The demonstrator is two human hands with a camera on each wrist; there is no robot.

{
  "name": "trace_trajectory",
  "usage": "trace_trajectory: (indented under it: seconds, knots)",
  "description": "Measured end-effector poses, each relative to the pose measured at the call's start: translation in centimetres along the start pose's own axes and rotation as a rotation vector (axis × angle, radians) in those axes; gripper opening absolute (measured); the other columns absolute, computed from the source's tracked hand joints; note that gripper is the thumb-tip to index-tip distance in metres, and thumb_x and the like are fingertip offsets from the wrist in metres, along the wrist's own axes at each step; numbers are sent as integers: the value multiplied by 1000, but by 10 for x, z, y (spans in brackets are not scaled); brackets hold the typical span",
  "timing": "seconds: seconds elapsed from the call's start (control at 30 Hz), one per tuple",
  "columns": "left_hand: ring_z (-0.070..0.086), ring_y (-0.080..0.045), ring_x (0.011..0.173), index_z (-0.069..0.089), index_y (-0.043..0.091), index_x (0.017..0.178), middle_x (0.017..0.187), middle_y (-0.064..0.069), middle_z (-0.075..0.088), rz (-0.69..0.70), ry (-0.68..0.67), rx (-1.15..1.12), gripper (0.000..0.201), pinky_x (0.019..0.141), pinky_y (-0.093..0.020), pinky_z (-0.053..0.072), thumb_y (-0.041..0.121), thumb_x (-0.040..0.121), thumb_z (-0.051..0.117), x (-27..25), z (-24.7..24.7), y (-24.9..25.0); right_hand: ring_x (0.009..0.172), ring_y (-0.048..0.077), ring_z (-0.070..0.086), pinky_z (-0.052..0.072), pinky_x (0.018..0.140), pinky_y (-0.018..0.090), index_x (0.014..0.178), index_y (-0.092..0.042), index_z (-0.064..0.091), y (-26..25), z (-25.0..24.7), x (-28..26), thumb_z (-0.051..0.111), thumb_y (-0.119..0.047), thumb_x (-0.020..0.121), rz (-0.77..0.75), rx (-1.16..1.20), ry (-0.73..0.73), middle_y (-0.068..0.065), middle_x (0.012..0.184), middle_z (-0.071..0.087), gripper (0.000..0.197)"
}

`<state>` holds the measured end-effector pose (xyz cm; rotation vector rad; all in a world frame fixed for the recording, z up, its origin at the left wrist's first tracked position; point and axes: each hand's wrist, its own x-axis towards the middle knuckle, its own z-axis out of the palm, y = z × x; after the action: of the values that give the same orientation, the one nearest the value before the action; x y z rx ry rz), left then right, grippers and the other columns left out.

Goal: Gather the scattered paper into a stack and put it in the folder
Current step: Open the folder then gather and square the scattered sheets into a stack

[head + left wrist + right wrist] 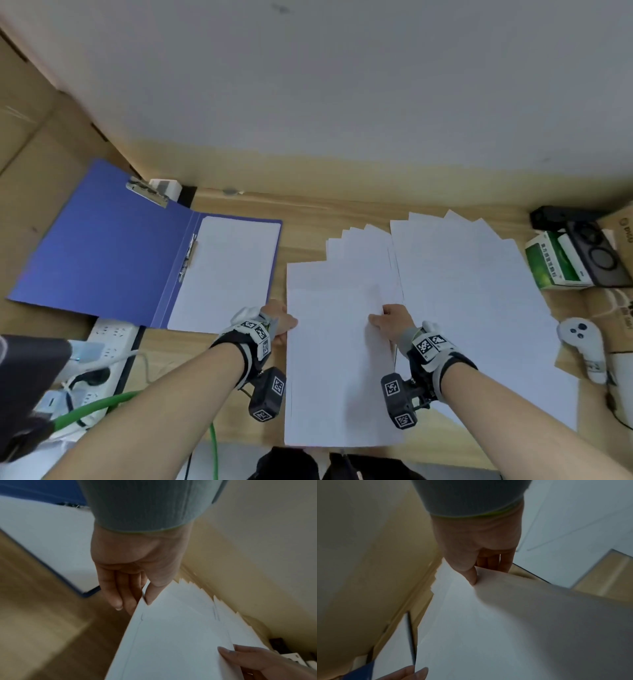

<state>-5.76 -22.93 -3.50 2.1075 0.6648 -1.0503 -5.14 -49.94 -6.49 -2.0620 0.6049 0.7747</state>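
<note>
Two hands work one sheet of paper [337,359] at the near edge of the wooden desk [308,219]. Left hand [279,323] pinches the sheet's left edge, thumb on top, fingers [118,595] underneath. Right hand [394,322] pinches the same sheet at its right side, thumb [471,574] pressed on top, fingers curled under; the sheet bows upward there in the right wrist view.

Scattered paper: a fanned group [363,253] at 12 o'clock from the held sheet, corners staggered and overlapping. A second, wider fan [479,291] lies at 2 o'clock, running down to the desk's near right.

Container: blue folder [102,246] lies open and flat at 10 o'clock from the hands. Its right half holds white sheets [226,274], seated against the spine under a metal fastener [188,255]. Left half is bare blue, with a metal clip [147,193] at its top edge. The folder's near corner lies just beside the left hand, not touching the held sheet.

Surroundings: white power strip [113,346] with plugs at 9 o'clock; green cable [99,407] trailing below it. A green-and-white box [555,263] and a black device [596,253] at 3 o'clock, far right. A white controller [582,342] below those, beside the wide fan's edge.
</note>
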Motion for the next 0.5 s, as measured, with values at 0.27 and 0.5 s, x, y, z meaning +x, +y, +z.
trace_trajectory:
  seconds: [0.27, 0.5]
  knots:
    - [49, -17, 61, 40, 16, 64, 69, -2, 47, -63, 24, 13, 30, 52, -22, 42, 4, 83, 60, 11, 29, -28, 66, 23, 60, 43, 61, 30, 62, -13, 58, 25, 20, -16, 64, -18, 69, 29, 77, -31, 5, 66, 62, 11]
    - [50, -19, 62, 50, 14, 66, 68, -3, 52, 244, 269, -159, 16, 55, -23, 37, 12, 80, 57, -30, -40, 43, 66, 22, 56, 47, 64, 36, 51, -18, 54, -76, -26, -37, 71, -2, 78, -197, 279, 40, 2, 60, 57, 36]
